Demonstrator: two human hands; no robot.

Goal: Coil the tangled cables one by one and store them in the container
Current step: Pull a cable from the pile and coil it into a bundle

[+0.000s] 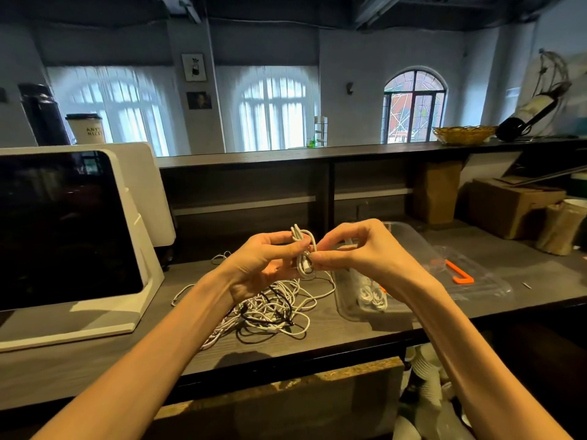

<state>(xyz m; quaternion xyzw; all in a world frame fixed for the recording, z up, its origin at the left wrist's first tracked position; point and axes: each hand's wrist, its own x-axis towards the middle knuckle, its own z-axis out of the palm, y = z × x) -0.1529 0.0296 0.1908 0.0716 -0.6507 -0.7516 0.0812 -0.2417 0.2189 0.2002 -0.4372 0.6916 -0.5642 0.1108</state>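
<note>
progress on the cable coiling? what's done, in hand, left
Done: a few white coils already lie in the clear container. In hand: the left hand grips a white cable bundle while the right hand pinches its end. Left: a tangled pile of white and black cables on the counter.

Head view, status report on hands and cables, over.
Left hand and right hand both grip white cable bundle. Tangled pile remains on counter. Container open, coils inside; nothing blocking.

the right hand (359, 249) hides part of the clear container (349, 309). the screen (63, 223) runs off the left edge. the cup (85, 128) has letters too small to read.
</note>
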